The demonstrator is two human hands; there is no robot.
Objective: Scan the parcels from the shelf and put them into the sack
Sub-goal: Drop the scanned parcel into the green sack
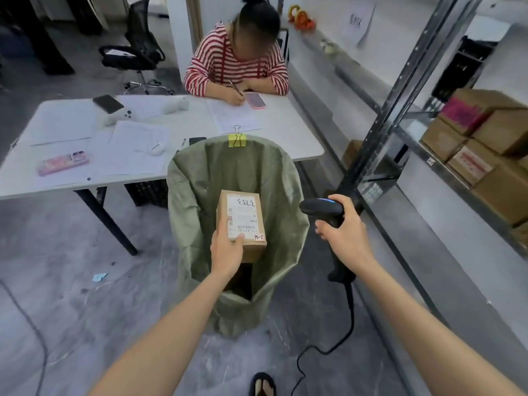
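Head view: pinched parcel (243, 220) at its 6 o'clock end in left hand (227, 252), over sack (200, 178); gripped scanner (321, 208) in right hand (344, 234), 3 o'clock from parcel.

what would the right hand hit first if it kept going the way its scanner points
Probably the parcel that the left hand holds over the sack; the right hand aims the scanner at it, though depth is unclear.

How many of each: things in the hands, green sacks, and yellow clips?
parcel, gripped by the left hand: 1
scanner, gripped by the right hand: 1
green sack: 1
yellow clip, on the sack's rim: 1
Total: 4
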